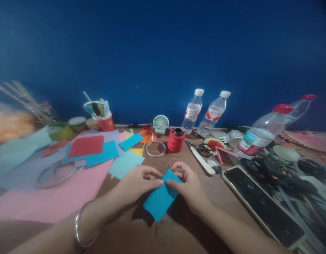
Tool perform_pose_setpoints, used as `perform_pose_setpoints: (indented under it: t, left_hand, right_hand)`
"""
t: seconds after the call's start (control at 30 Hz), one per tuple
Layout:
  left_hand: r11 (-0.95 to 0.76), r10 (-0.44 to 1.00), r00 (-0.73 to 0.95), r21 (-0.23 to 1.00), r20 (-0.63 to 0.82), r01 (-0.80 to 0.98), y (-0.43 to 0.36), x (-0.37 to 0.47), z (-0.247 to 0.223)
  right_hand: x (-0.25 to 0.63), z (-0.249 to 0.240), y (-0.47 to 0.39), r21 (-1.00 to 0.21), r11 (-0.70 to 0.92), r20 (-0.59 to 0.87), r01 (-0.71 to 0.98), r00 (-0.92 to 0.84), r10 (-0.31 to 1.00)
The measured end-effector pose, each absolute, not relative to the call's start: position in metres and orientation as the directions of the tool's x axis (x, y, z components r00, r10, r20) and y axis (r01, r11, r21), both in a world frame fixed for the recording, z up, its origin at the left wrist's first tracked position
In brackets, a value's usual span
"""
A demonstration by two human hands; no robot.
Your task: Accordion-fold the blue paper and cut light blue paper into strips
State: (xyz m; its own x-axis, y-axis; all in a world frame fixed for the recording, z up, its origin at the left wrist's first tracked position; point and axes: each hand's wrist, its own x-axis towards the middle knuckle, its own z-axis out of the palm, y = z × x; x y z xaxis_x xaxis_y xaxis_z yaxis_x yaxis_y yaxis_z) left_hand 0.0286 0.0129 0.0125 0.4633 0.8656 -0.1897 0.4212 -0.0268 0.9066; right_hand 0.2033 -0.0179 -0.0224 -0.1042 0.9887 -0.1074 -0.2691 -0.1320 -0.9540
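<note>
A folded piece of blue paper (pixel 161 201) is held up just above the brown table, tilted, with its long side running from lower left to upper right. My left hand (pixel 144 179) pinches its upper left edge between thumb and fingers. On the upper right edge, my right hand (pixel 186 181) grips it the same way, thumb on top. The fingertips behind the paper are partly hidden. Small dark specks (pixel 164 162) lie scattered on the table just beyond the hands. A red spool of thread (pixel 176 140) stands behind them.
Coloured paper sheets (pixel 86 190) cover the left side. Behind stand a cup of pens (pixel 103 120), a small fan (pixel 161 123) and water bottles (pixel 192 111). Scissors (pixel 202 150) and a white-handled knife (pixel 202 161) lie right of the spool. A phone (pixel 260 204) lies at the right.
</note>
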Motion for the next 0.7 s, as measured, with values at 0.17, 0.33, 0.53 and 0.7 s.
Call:
perform_pose_setpoints:
  t: [0.17,0.33,0.53,0.7]
  left_hand:
    - [-0.049,0.879,0.449,0.906,-0.161,0.42,0.0106,0.0309,0.0133]
    - [-0.054,0.917,0.382,0.913,-0.116,0.405,0.0101,0.0328,0.0123]
    - [-0.06,0.938,0.334,0.91,-0.089,0.411,0.0096,0.0361,0.0124]
    - [-0.077,0.945,0.322,0.911,-0.063,0.406,0.0067,0.0374,0.0129]
  right_hand:
    - [0.2007,-0.022,-0.0188,-0.959,-0.148,-0.122,-0.243,-0.12,0.985]
    - [0.2008,-0.0249,-0.0193,-0.96,-0.103,-0.084,-0.259,-0.085,0.993]
    - [0.2019,-0.0297,-0.0191,-0.955,-0.143,-0.115,-0.262,-0.118,0.986]
    - [0.2012,-0.0304,-0.0193,-0.934,-0.177,-0.138,-0.309,-0.144,0.98]
